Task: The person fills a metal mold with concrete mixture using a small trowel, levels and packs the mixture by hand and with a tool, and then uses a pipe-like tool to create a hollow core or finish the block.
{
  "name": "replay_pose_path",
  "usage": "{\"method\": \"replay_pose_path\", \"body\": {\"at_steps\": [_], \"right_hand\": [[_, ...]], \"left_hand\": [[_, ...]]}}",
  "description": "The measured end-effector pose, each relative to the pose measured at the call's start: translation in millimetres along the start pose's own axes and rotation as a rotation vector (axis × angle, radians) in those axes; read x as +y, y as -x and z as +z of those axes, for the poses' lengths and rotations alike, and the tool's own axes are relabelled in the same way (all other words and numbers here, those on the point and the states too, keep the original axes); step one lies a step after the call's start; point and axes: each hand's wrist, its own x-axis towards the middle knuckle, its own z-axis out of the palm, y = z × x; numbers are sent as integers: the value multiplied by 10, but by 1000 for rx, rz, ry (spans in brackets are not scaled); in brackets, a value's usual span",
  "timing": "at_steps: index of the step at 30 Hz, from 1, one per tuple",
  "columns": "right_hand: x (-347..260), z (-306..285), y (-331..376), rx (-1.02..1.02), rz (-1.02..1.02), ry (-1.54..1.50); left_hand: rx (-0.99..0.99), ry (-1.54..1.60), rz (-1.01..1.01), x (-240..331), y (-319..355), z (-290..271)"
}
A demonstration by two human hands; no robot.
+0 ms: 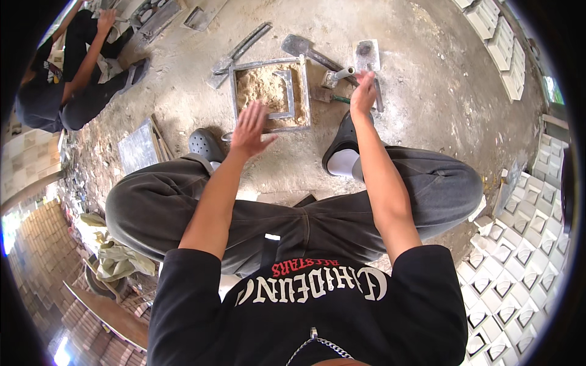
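Grey, square-sided frame (307,91) flat on the dusty floor (427,110), just beyond and between two dark clogs (206,145). Inside it, pale sandy powder (259,79), loose and lumpy, with a smaller grey inner frame (282,115) toward the right side, partly buried. Over the near left part, left hand (249,131) with fingers extended and thumb spread wide, grasping nothing; contact with rim or powder impossible to tell. Off to the right, right hand (364,96), slightly blurred and seen edge-on, close by a pale cylindrical handle (346,72); whether gripping or released, impossible to tell. Just beside the frame's right edge, a brush-like tool (320,94) with some green on its handle. Farther out, a flat-bladed spatula (295,45), a pale plate (367,55) with a dark patch, and a long metal bar (247,47) near the far left corner. Upper left, a seated co-worker (67,85).
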Motion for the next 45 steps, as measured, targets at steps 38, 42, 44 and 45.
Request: {"method": "replay_pose_path", "body": {"at_steps": [38, 42, 44, 45], "right_hand": [[-1762, 525, 636, -543, -193, -560], [-1692, 747, 1002, -682, -223, -564], [-1561, 841, 1124, -706, -238, -544], [-1481, 867, 1166, -708, -229, -511]], "left_hand": [[-215, 799, -488, -279, -53, 570], [-299, 822, -518, -301, -93, 424], [-301, 842, -530, -311, -77, 361], [-289, 840, -534, -296, -73, 384]]}}
